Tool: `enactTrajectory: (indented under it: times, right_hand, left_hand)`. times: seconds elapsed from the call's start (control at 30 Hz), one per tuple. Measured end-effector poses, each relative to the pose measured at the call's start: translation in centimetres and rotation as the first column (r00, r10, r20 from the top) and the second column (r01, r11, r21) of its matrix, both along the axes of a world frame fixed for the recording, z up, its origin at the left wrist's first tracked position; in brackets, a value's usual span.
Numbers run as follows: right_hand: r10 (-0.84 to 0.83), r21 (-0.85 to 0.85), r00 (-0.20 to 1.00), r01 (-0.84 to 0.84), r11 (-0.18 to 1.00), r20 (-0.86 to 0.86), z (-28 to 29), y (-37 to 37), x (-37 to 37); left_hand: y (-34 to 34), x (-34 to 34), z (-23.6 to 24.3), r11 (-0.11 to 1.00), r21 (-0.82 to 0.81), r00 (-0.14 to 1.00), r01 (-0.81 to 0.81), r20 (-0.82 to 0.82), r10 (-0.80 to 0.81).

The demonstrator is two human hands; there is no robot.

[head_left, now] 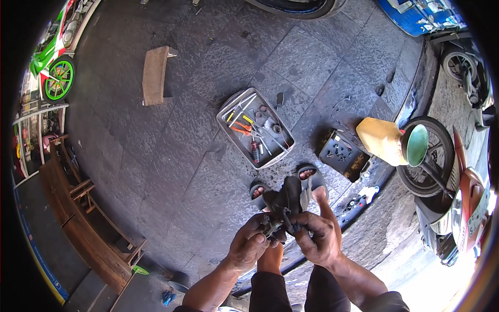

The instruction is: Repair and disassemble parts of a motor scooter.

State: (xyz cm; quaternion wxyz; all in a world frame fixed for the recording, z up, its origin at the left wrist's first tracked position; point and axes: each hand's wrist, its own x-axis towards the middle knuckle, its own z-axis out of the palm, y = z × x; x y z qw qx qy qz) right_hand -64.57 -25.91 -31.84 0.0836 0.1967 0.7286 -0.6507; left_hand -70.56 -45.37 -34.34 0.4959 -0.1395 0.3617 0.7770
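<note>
My left hand (247, 242) is closed on a small greasy metal part (271, 225), held low in the middle of the view. My right hand (317, 239) is closed beside it, pinching what looks like a dark cord or hose on the same piece. A larger black item (288, 195), perhaps a rag or rubber part, rises from between my hands over my sandalled feet (311, 174). Its exact shape and the fingertips behind it are partly hidden.
A grey tray of tools (221, 117) and a dirty bin of small parts (328, 164) lie on the stone floor near a yellow jug (377, 138) with a green funnel. Motorbikes (462, 208) stand right; a wooden bench (73, 218) is left, a short board (154, 75) ahead.
</note>
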Motion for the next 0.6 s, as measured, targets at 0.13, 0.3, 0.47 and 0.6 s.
enactTrajectory:
  times: [0.13,0.3,0.47,0.6]
  right_hand:
    - [-0.145,-0.046,0.985,0.141,0.989,-0.091,-1.0,-1.0,1.0]
    - [-0.270,-0.176,0.963,0.264,0.948,-0.013,-1.7,-1.6,0.1]
    - [-0.317,-0.362,0.941,0.339,0.869,0.121,-2.2,-2.7,-1.5]
    - [-0.279,-0.477,0.950,0.311,0.822,0.139,-2.1,-2.3,-5.1]
  left_hand:
    - [-0.2,-0.4,-0.2,0.985,0.035,0.985,-0.171,0.009,0.171]
    - [-1.1,-1.9,-0.2,0.949,0.239,0.979,-0.203,0.049,0.197]
    - [-1.7,-2.5,0.8,0.944,0.226,0.971,-0.241,0.049,0.236]
    - [-2.2,-3.0,2.6,0.961,0.137,0.970,-0.239,-0.004,0.242]
